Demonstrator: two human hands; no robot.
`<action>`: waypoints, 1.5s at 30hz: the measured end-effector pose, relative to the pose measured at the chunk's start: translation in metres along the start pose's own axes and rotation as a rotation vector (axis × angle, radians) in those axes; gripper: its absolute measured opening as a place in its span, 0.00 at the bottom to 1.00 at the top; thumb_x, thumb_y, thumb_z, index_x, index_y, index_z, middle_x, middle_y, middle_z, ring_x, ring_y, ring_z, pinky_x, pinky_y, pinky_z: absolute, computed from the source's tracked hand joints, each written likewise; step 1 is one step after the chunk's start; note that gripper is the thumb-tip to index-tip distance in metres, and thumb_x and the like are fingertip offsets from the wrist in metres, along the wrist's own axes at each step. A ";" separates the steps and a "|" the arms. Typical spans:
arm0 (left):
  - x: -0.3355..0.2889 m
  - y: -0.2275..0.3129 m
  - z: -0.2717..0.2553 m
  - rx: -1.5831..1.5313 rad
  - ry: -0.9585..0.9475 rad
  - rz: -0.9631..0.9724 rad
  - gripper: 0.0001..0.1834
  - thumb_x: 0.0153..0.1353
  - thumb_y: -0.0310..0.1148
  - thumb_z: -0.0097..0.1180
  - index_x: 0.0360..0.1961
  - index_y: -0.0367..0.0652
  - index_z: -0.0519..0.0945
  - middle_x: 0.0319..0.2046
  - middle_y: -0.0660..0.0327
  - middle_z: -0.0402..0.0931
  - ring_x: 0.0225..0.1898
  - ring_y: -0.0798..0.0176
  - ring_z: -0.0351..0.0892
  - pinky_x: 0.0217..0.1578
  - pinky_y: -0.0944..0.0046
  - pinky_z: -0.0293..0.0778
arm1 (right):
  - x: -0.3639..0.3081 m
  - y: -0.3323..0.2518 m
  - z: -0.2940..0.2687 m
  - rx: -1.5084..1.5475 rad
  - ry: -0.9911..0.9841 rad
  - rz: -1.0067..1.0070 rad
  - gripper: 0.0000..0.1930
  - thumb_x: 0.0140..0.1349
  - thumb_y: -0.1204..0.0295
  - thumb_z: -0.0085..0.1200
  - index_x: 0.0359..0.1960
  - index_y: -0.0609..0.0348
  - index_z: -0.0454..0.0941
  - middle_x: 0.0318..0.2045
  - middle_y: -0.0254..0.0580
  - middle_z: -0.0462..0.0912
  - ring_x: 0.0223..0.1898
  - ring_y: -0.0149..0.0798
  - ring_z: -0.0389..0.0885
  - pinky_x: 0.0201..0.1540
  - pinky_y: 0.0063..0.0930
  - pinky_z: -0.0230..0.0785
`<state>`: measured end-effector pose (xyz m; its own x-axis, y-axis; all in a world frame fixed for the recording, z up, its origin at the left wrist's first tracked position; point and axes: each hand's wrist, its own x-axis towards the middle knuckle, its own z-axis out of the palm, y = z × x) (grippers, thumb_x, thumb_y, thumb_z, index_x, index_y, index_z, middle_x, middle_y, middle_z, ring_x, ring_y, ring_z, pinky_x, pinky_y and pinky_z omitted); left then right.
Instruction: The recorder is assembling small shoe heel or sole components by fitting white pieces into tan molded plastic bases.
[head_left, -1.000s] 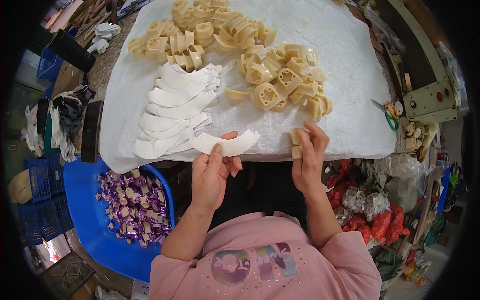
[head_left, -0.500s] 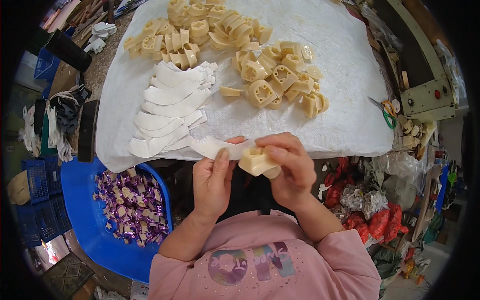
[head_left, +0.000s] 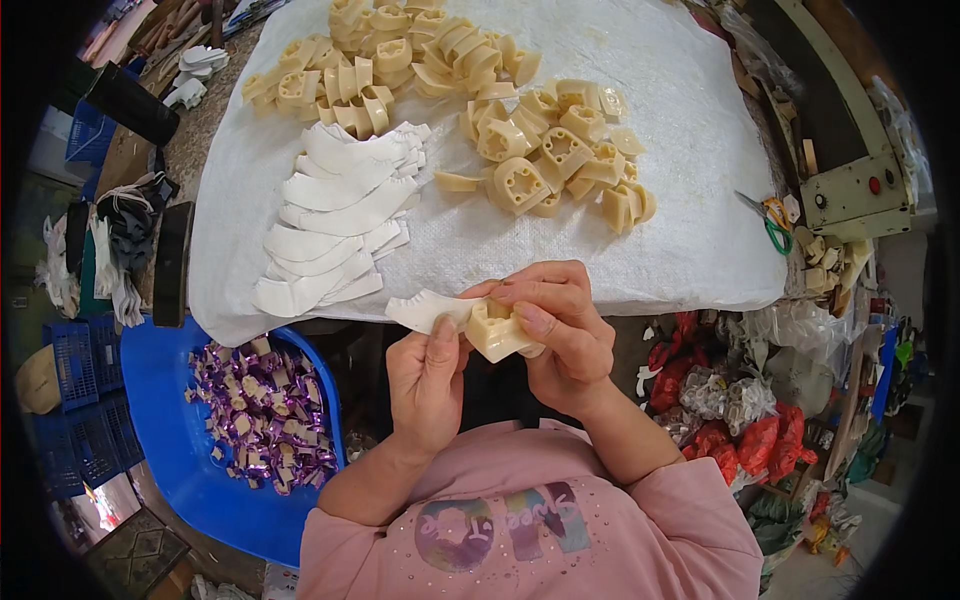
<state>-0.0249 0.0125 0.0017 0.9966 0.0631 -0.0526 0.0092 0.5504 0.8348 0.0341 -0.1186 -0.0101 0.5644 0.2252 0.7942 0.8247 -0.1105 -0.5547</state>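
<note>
A curved white toothed strip is pinched by the left hand against a cream plastic heel block gripped in the right hand; wrapping looks barely begun, and many loose blocks and strips are left on the white cloth.

Strips left, blocks right, on cloth over tabletop; tub below left; scissors far right.

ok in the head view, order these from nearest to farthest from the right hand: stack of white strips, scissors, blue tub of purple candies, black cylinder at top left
From the right hand:
1. Stack of white strips, up and to its left on the white cloth.
2. Scissors at the cloth's right edge and blue tub of purple candies at lower left: too close to call.
3. Black cylinder, far upper left.
</note>
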 end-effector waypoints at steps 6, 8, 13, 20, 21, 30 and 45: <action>-0.001 -0.003 -0.001 0.300 0.008 0.061 0.24 0.70 0.36 0.34 0.53 0.22 0.67 0.52 0.46 0.70 0.52 0.59 0.72 0.54 0.62 0.67 | 0.003 0.000 -0.002 -0.253 -0.076 -0.089 0.20 0.42 0.81 0.56 0.42 0.54 0.73 0.36 0.36 0.80 0.32 0.39 0.70 0.38 0.37 0.55; 0.001 -0.004 -0.004 0.352 -0.020 0.083 0.24 0.71 0.36 0.33 0.53 0.21 0.66 0.52 0.46 0.69 0.52 0.59 0.71 0.55 0.62 0.66 | 0.003 0.002 -0.001 -0.297 -0.059 -0.124 0.20 0.42 0.78 0.56 0.41 0.53 0.73 0.35 0.34 0.80 0.30 0.38 0.69 0.37 0.37 0.51; 0.002 0.008 -0.012 0.455 -0.065 0.031 0.23 0.70 0.36 0.35 0.52 0.22 0.67 0.49 0.48 0.71 0.50 0.61 0.73 0.52 0.63 0.69 | 0.007 0.005 -0.005 -0.329 -0.091 -0.080 0.18 0.41 0.76 0.57 0.38 0.51 0.74 0.33 0.31 0.79 0.32 0.37 0.68 0.39 0.38 0.49; 0.003 0.020 -0.009 0.725 0.125 0.213 0.14 0.66 0.30 0.47 0.41 0.27 0.77 0.30 0.61 0.77 0.31 0.74 0.71 0.32 0.75 0.67 | 0.022 -0.017 -0.012 -0.521 -0.301 -0.016 0.13 0.38 0.76 0.57 0.30 0.51 0.75 0.29 0.29 0.74 0.33 0.37 0.69 0.40 0.43 0.47; 0.004 0.014 -0.011 0.743 0.124 0.251 0.13 0.65 0.29 0.47 0.40 0.28 0.77 0.29 0.62 0.77 0.29 0.75 0.69 0.29 0.75 0.64 | 0.023 -0.019 -0.014 -0.530 -0.363 0.038 0.12 0.38 0.77 0.56 0.29 0.51 0.75 0.28 0.30 0.72 0.33 0.37 0.68 0.40 0.43 0.47; 0.005 -0.004 -0.012 1.061 0.058 0.644 0.09 0.60 0.21 0.49 0.41 0.29 0.77 0.31 0.51 0.76 0.30 0.63 0.74 0.30 0.69 0.69 | 0.018 -0.015 -0.013 -0.478 -0.459 0.155 0.13 0.36 0.80 0.55 0.28 0.52 0.75 0.26 0.33 0.68 0.32 0.38 0.67 0.39 0.42 0.46; 0.018 -0.006 -0.020 0.820 -0.026 0.617 0.06 0.53 0.26 0.62 0.27 0.35 0.78 0.20 0.60 0.70 0.23 0.63 0.65 0.23 0.69 0.62 | 0.004 0.000 -0.012 0.134 -0.382 0.291 0.18 0.38 0.87 0.53 0.34 0.56 0.74 0.28 0.38 0.70 0.32 0.41 0.67 0.42 0.32 0.51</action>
<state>-0.0086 0.0265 -0.0151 0.8482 0.1187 0.5161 -0.4619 -0.3109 0.8306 0.0366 -0.1295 -0.0035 0.6960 0.5445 0.4681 0.6088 -0.1017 -0.7868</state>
